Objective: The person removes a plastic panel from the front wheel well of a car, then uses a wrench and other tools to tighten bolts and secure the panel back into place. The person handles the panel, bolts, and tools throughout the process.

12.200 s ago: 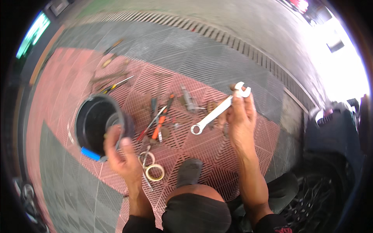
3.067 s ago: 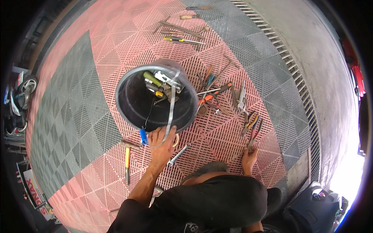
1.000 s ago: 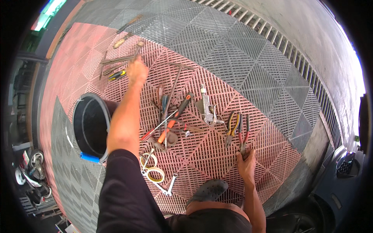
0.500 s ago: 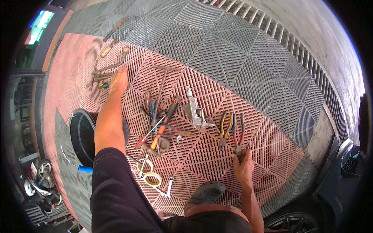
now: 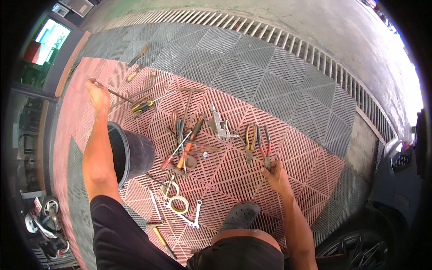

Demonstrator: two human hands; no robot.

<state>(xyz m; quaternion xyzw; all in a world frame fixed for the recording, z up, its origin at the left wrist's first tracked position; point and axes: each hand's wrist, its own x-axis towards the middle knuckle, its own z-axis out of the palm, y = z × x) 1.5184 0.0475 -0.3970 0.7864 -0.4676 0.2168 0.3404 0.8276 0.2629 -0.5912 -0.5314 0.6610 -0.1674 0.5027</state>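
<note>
My left hand is closed round one end of a thin dark metal rod, above the mat beyond the bucket. The rod's far end reaches toward a yellow-and-black screwdriver and several long metal tools lying together. My right hand pinches the jaw end of red-handled pliers, whose handles point away from me. Just left of them lie yellow-and-black pliers. A metal air blow gun rests farther left. In the middle is a pile with an orange-handled tool and a red-handled screwdriver.
A black bucket stands beside my left forearm. Nearer me lie tape rolls, a combination wrench and a yellow-handled tool. A slotted drain grate crosses the far side. A car wheel is at lower right.
My left hand has moved left from the far tools and now holds up the rod. The yellow-and-black screwdriver shows fully. My right hand stays at the red-handled pliers while the view shifts.
</note>
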